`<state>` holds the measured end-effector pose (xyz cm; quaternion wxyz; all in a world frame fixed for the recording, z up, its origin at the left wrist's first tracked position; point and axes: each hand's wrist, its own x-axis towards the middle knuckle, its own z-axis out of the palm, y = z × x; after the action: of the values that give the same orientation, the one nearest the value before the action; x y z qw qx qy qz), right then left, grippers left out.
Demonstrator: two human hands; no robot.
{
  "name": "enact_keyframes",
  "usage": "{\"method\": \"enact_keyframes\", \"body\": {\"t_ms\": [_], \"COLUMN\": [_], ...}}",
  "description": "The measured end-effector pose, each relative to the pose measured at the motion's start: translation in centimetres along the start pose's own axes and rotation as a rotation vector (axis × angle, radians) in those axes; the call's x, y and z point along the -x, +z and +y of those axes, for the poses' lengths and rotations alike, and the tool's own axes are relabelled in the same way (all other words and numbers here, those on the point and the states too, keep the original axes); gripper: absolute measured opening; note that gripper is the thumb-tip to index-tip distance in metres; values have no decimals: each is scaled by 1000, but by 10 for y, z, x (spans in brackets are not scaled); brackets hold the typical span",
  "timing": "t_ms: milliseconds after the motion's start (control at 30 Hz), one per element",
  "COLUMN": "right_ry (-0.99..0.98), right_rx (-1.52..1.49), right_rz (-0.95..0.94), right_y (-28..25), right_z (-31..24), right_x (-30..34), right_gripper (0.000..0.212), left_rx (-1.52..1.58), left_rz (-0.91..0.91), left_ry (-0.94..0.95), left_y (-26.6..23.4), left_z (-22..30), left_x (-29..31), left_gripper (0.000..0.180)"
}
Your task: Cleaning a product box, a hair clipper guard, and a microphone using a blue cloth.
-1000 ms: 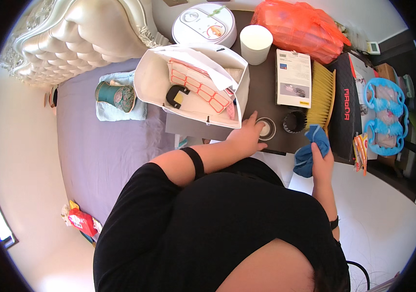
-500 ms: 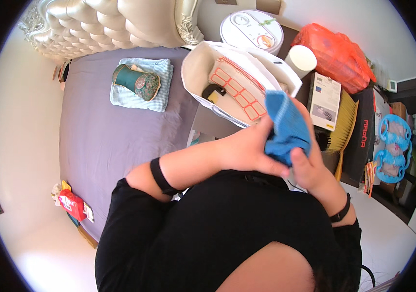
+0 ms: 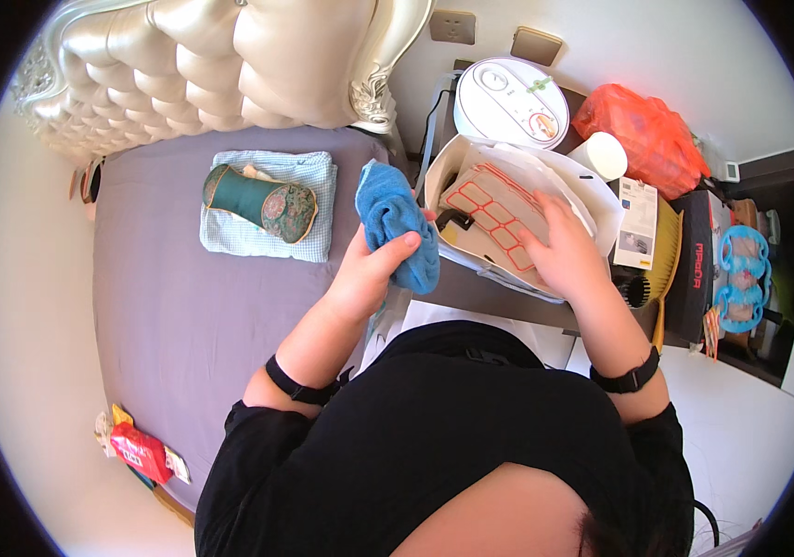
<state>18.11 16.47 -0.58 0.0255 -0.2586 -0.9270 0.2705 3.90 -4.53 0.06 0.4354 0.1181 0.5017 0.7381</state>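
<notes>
My left hand (image 3: 369, 260) is closed round a crumpled blue towel (image 3: 397, 218), holding it over the bed's edge with the thumb on top. To its right stands a white open-topped bag (image 3: 592, 190) with a beige, red-grid-patterned piece (image 3: 490, 204) and a small black item (image 3: 455, 219) inside. My right hand (image 3: 568, 251) reaches into the bag's right part, its fingers stretched out and thumb apart, against the patterned piece. Its fingertips are partly lost among the contents.
A round white appliance (image 3: 513, 102), a white cup (image 3: 601, 156), a red plastic bag (image 3: 643, 139), a box (image 3: 636, 223) and a yellow brush (image 3: 664, 246) crowd around the bag. On the bed (image 3: 202, 325) lies a green pillow (image 3: 258, 202) over a folded checked cloth (image 3: 220, 237).
My hands have parted. The left carries the blue towel leftward, away from above the bag's near right corner; the right has let go of it and entered the bag. The view has shifted slightly.
</notes>
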Motion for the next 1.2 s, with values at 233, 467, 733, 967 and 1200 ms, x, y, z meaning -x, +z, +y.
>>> {"method": "enact_keyframes", "body": {"t_ms": [233, 467, 733, 967, 1200], "right_ry": [156, 115, -156, -3, 89], "right_rx": [261, 350, 423, 393, 229], "right_rz": [-15, -120, 134, 255, -56], "right_y": [25, 26, 18, 13, 21], "right_z": [-3, 4, -16, 7, 14], "right_x": [-17, -31, -17, -10, -17], "right_gripper": [58, 35, 13, 11, 21], "left_rx": [-161, -171, -297, -422, -438], "left_rz": [-223, -292, -200, -174, -194], "left_ry": [-35, 7, 20, 15, 28], "left_y": [-17, -23, -10, -5, -10], "left_z": [-1, -4, 6, 12, 7], "left_x": [-24, -24, -29, -28, -26], "left_gripper": [62, 60, 45, 46, 46]}}
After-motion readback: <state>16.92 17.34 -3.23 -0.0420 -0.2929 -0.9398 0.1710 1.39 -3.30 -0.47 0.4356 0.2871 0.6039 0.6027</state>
